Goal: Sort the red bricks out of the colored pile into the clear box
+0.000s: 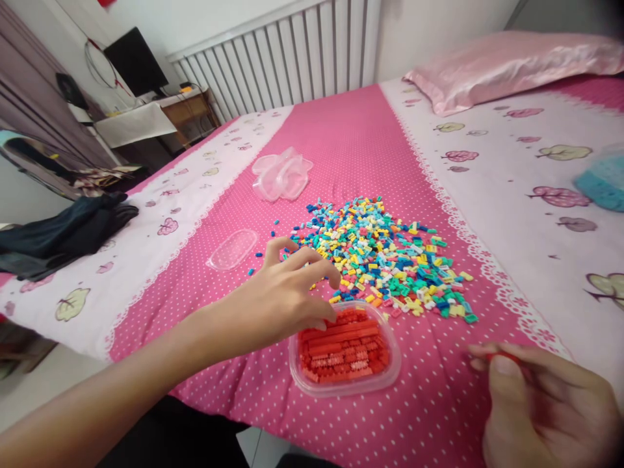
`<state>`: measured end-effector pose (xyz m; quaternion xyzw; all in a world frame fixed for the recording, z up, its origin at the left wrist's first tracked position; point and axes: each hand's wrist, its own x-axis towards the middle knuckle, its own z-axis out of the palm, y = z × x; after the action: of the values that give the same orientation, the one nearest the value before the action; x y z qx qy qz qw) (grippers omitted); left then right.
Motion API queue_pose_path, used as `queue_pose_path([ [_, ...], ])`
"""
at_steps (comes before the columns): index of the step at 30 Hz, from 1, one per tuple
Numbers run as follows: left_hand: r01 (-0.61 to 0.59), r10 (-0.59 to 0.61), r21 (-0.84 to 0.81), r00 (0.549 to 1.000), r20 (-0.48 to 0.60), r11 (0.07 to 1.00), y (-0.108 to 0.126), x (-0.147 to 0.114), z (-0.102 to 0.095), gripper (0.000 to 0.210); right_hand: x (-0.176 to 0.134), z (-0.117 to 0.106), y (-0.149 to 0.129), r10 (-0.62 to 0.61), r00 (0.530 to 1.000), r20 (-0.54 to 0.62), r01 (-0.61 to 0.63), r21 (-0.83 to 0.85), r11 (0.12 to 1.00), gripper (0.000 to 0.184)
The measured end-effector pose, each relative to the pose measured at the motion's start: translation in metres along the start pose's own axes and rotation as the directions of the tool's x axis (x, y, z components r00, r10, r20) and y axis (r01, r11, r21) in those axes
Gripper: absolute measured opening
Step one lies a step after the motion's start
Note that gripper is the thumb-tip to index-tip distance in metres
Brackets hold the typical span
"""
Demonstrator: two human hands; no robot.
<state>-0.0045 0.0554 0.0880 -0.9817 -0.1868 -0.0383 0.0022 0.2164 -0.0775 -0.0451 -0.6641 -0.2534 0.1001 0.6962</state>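
A clear plastic tub (394, 364) of red and coral toy bricks (344, 348) sits near the front of the bed, the bricks packed in rows. My left hand (292, 286) hovers over the tub's far left rim with its fingers curled but apart, and I see nothing in it. Beyond the tub spreads a loose pile of small toy bricks (375, 247) in blue, green, yellow, white and pink. At the right, my right hand (550, 403) is closed, pinching a red toy brick (504, 356) between thumb and fingers; the fingers hide most of it.
A clear lid (233, 249) lies left of the pile, and several clear containers (283, 174) are heaped farther back. The bed has a pink dotted cover (336, 130). A pink pillow (511, 68), a blue item (604, 179) and dark clothing (63, 231) lie around it.
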Motion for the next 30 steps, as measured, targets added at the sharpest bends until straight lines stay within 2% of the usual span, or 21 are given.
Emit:
queue_pose_path([
  [4, -0.028, 0.028, 0.009, 1.000, 0.007, 1.000, -0.0008, 0.0003, 0.0036, 0.014, 0.0005, -0.0015, 0.0004, -0.029, 1.000, 0.005, 0.029, 0.002, 1.000, 0.024],
  [10, 0.006, -0.006, 0.005, 1.000, 0.025, 1.000, -0.0008, -0.0036, 0.0005, 0.014, -0.0004, -0.0005, -0.0025, -0.016, 1.000, 0.006, 0.016, 0.021, 1.000, 0.024],
  [17, 0.023, -0.022, 0.023, 0.999, -0.028, 0.999, 0.0051, -0.0082, -0.0003, 0.019, -0.0004, -0.0010, -0.0031, -0.016, 1.000, 0.018, 0.016, 0.005, 1.000, 0.023],
  [30, -0.005, 0.006, 0.085, 1.000, -0.009, 0.996, 0.0029, -0.0057, 0.0057, 0.016, -0.0005, -0.0001, -0.0043, -0.008, 1.000, 0.002, 0.008, 0.000, 1.000, 0.025],
])
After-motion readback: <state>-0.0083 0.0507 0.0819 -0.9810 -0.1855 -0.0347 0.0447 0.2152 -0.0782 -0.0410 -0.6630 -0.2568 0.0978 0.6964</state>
